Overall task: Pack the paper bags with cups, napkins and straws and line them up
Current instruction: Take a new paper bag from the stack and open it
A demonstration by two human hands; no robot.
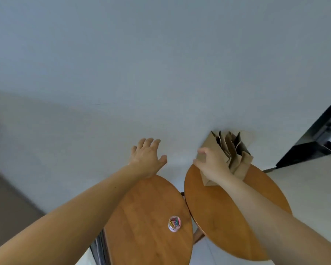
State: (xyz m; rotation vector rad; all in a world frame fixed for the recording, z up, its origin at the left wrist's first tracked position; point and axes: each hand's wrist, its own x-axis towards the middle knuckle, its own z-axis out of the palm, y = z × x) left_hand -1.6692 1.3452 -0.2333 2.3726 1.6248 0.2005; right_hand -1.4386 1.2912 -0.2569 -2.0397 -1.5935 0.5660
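Head view: right hand [210, 165] fingers clamp paper bags [235, 150] at table [227, 217] edge; left hand [146, 157] fingers apart

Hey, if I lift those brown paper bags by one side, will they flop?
Likely light and floppy: the paper bags look thin, creased, tops splayed open. They stand bunched near the edge of the table, so a push could tip them.

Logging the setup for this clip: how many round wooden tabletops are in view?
2. The left tabletop holds a small jar of coloured paper clips; the right tabletop, beside it, holds the cluster of paper bags that the right hand grips. No others show.
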